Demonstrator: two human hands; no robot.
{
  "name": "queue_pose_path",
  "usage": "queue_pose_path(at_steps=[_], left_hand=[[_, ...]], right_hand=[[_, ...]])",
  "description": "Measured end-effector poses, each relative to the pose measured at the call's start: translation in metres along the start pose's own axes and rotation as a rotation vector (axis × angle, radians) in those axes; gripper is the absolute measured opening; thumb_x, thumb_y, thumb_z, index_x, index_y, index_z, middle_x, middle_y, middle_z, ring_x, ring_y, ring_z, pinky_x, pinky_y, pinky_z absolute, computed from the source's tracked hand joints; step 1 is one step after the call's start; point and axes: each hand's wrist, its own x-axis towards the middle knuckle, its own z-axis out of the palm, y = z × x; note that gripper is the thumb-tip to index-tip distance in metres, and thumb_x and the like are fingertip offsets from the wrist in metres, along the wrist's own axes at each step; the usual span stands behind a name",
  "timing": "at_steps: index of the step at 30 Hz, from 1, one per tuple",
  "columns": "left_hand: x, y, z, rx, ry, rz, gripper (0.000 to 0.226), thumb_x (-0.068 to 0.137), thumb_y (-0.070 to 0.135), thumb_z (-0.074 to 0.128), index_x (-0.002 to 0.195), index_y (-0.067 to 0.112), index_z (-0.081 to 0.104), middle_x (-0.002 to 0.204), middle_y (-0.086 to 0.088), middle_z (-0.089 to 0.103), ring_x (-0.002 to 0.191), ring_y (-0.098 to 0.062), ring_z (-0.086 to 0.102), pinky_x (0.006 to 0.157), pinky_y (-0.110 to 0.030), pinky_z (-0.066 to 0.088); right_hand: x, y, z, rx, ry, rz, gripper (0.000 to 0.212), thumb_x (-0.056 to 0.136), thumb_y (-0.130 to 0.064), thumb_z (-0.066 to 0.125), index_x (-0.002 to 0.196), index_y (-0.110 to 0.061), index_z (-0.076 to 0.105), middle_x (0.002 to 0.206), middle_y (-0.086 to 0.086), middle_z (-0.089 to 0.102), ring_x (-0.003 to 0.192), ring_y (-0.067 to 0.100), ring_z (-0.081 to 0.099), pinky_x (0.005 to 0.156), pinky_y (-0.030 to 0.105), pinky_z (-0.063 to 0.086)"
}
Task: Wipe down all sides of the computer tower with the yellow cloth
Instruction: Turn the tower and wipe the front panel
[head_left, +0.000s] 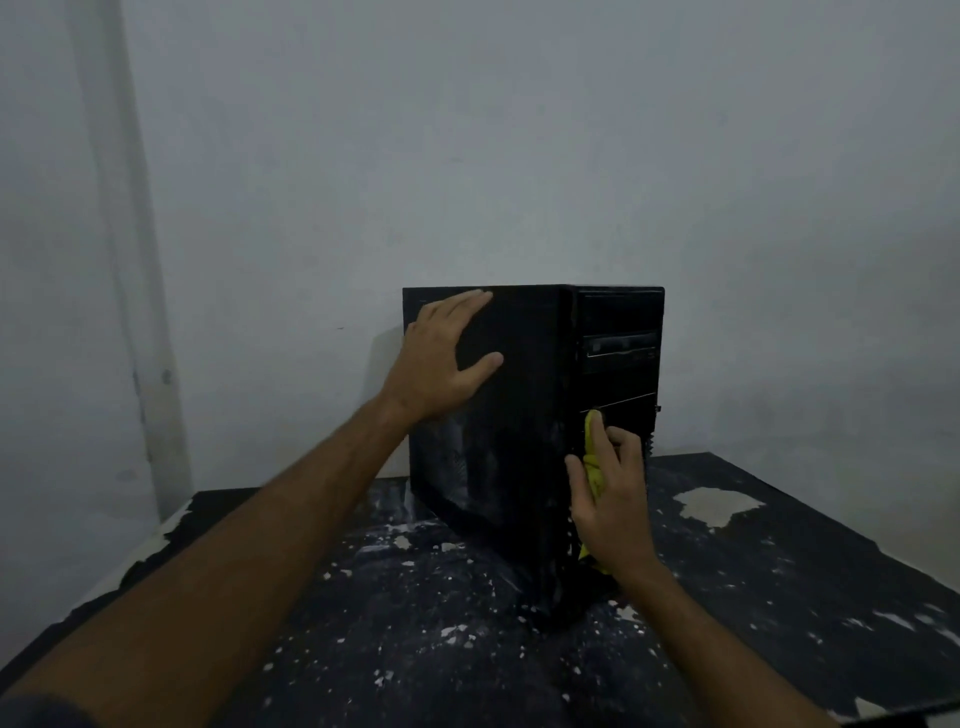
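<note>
A black computer tower (524, 415) stands upright on a dark table, one corner turned toward me, its front panel with drive bays facing right. My left hand (441, 358) lies flat with spread fingers on the upper part of the left side panel. My right hand (610, 493) presses a yellow cloth (592, 457) against the lower front panel near the front corner edge. The cloth is mostly hidden under the hand; a bit shows below the wrist. Dusty smears show on the lower side panel.
The dark table (415, 623) has worn, chipped paint with pale flecks and a bare patch (719, 506) at the right. A grey wall (467, 156) rises close behind the tower. The table's left edge (130, 566) and right edge run diagonally.
</note>
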Motion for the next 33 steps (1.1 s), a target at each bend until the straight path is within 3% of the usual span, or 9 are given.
queue_pose_path(at_steps=[6, 13, 16, 21, 23, 27, 30, 31, 33], left_hand=[[-0.023, -0.028, 0.003, -0.014, -0.009, -0.115, 0.057, 0.088, 0.045, 0.065, 0.139, 0.020, 0.060, 0.145, -0.001, 0.055, 0.134, -0.019, 0.043, 0.111, -0.030, 0.029], [-0.039, -0.022, 0.040, -0.097, -0.079, -0.146, 0.043, 0.090, 0.041, 0.064, 0.128, 0.021, 0.064, 0.126, 0.004, 0.058, 0.119, -0.014, 0.046, 0.100, -0.031, 0.039], [-0.051, -0.025, 0.051, -0.103, -0.118, -0.165, 0.040, 0.089, 0.042, 0.063, 0.124, 0.022, 0.066, 0.124, 0.005, 0.058, 0.116, -0.013, 0.047, 0.098, -0.029, 0.040], [-0.076, -0.042, 0.060, -0.092, -0.166, -0.249, 0.038, 0.087, 0.045, 0.063, 0.120, 0.025, 0.067, 0.119, 0.008, 0.056, 0.115, -0.014, 0.048, 0.098, -0.031, 0.041], [-0.085, -0.046, 0.064, -0.083, -0.182, -0.271, 0.040, 0.086, 0.046, 0.063, 0.119, 0.024, 0.068, 0.119, 0.007, 0.057, 0.115, -0.015, 0.048, 0.099, -0.031, 0.040], [-0.107, -0.048, 0.073, -0.099, -0.226, -0.288, 0.039, 0.086, 0.046, 0.062, 0.117, 0.025, 0.069, 0.119, 0.007, 0.057, 0.115, -0.014, 0.048, 0.099, -0.030, 0.038], [-0.124, -0.052, 0.084, -0.111, -0.266, -0.308, 0.040, 0.086, 0.050, 0.061, 0.117, 0.027, 0.069, 0.117, 0.008, 0.058, 0.113, -0.015, 0.051, 0.098, -0.032, 0.043], [-0.129, -0.052, 0.089, -0.116, -0.288, -0.323, 0.039, 0.086, 0.050, 0.061, 0.117, 0.027, 0.069, 0.115, 0.009, 0.058, 0.111, -0.014, 0.052, 0.097, -0.033, 0.044], [-0.135, -0.050, 0.099, -0.148, -0.314, -0.374, 0.030, 0.088, 0.050, 0.063, 0.111, 0.030, 0.069, 0.105, 0.013, 0.061, 0.099, -0.009, 0.057, 0.091, -0.035, 0.046]], right_hand=[[0.016, 0.021, -0.029, -0.063, 0.156, 0.004, 0.045, 0.102, -0.014, 0.057, 0.146, -0.006, 0.052, 0.115, -0.001, 0.044, 0.101, 0.017, 0.049, 0.085, 0.035, 0.051], [0.128, -0.032, -0.051, -0.211, 0.205, -0.412, 0.026, 0.099, -0.007, 0.065, 0.122, 0.003, 0.062, 0.120, 0.020, 0.058, 0.112, 0.029, 0.053, 0.102, 0.034, 0.045], [0.172, -0.036, -0.043, -0.556, 0.016, -0.601, 0.025, 0.099, -0.013, 0.061, 0.121, 0.000, 0.062, 0.127, 0.021, 0.058, 0.118, 0.039, 0.055, 0.104, 0.049, 0.044], [0.144, -0.017, -0.011, -1.135, -0.396, -0.701, 0.063, 0.103, -0.032, 0.035, 0.148, 0.012, 0.037, 0.158, 0.035, 0.028, 0.149, 0.051, 0.022, 0.124, 0.060, 0.010], [0.098, 0.003, 0.004, -1.166, -0.564, -0.748, 0.069, 0.100, -0.029, 0.026, 0.152, 0.016, 0.023, 0.160, 0.038, 0.016, 0.151, 0.051, 0.012, 0.125, 0.059, 0.005], [0.001, 0.045, 0.020, -1.230, -0.860, -0.923, 0.063, 0.093, -0.020, 0.022, 0.138, 0.013, 0.053, 0.149, 0.034, 0.044, 0.140, 0.050, 0.039, 0.124, 0.060, 0.001], [-0.032, 0.063, 0.028, -1.179, -1.171, -1.083, 0.060, 0.100, -0.022, 0.021, 0.145, 0.008, 0.048, 0.156, 0.031, 0.036, 0.147, 0.047, 0.031, 0.118, 0.058, -0.008], [-0.029, 0.064, 0.028, -1.149, -1.203, -1.089, 0.056, 0.101, -0.024, 0.028, 0.145, 0.004, 0.050, 0.155, 0.029, 0.039, 0.148, 0.045, 0.032, 0.116, 0.057, -0.008], [-0.002, 0.051, 0.030, -1.112, -1.033, -1.049, 0.049, 0.097, -0.024, 0.042, 0.137, -0.004, 0.060, 0.148, 0.024, 0.051, 0.142, 0.041, 0.043, 0.118, 0.056, 0.002]])
